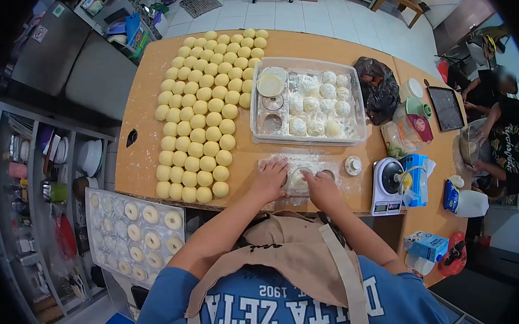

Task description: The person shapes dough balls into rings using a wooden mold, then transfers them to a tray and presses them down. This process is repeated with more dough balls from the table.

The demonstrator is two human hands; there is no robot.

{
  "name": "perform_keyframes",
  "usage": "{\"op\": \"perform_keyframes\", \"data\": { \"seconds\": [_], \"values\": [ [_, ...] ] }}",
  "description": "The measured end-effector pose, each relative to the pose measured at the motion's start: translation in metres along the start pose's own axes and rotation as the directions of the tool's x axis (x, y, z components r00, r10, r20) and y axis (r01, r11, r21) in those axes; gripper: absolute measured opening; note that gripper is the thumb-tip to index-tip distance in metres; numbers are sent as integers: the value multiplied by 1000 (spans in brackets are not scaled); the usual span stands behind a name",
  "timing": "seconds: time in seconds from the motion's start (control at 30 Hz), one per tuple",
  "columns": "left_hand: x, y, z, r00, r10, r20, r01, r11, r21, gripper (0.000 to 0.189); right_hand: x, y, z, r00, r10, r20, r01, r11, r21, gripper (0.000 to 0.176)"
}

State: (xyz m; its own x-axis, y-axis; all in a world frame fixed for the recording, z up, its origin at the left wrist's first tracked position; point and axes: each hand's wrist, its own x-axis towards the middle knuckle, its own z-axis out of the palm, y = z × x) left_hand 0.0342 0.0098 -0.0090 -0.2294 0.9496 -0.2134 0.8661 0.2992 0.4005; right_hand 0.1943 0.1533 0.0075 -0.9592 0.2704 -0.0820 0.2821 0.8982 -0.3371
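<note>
A flattened round of white dough lies on a floured board at the table's front edge. My left hand rests flat at the board's left side, fingers spread, beside the dough. My right hand is closed, its fingertips at the dough's right edge; what they pinch, if anything, is hidden. A small round metal piece shows just behind those fingers. Behind the board stands a clear plastic bin with several floured dough balls, a pale bowl and round cutters.
Rows of yellow dough balls cover the table's left part. A tray of dough rings sits at lower left. To the right are a white lidded shaker, a kitchen scale, a black bag and another person handling a bowl.
</note>
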Motion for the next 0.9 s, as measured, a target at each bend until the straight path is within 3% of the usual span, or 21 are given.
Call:
{"op": "perform_keyframes", "data": {
  "seconds": [0.1, 0.3, 0.5, 0.6, 0.7, 0.77, 0.83, 0.9],
  "values": [
    [0, -1, 3, 1000, 3, -8, -3, 1000, 3, 90, 3, -3, 1, 995, 40, 89, -36, 998, -41, 44],
    [0, -1, 2, 1000, 13, 5, -13, 1000, 16, 91, 4, -3, 10, 997, -8, 71, 16, 994, -108, 38],
    [5, -2, 1, 1000, 12, -4, -12, 994, 112, 91, 14, -21, -3, 981, 82, 173, -51, 982, -180, 39],
    [8, -1, 6, 999, -21, -49, 25, 996, 84, 95, 16, -20, -16, 962, 211, 174, -205, 977, -54, 34],
    [5, 0, 2, 998, -60, -32, 61, 997, 38, 93, 6, 11, -32, 961, 218, -169, -183, 962, 201, 29],
    [-1, 0, 0, 996, -42, -72, 42, 999, -11, 92, 1, 24, -67, 864, 408, -295, -293, 884, 364, 24],
    [-8, 1, -5, 993, -60, -97, 54, 997, -62, 93, 3, 57, -78, 721, 572, -391, -225, 727, 648, 24],
    [-19, 0, -11, 989, -110, -98, 99, 989, -114, 95, 4, 80, -72, 670, 631, -391, -175, 646, 743, 24]
  ]
}}
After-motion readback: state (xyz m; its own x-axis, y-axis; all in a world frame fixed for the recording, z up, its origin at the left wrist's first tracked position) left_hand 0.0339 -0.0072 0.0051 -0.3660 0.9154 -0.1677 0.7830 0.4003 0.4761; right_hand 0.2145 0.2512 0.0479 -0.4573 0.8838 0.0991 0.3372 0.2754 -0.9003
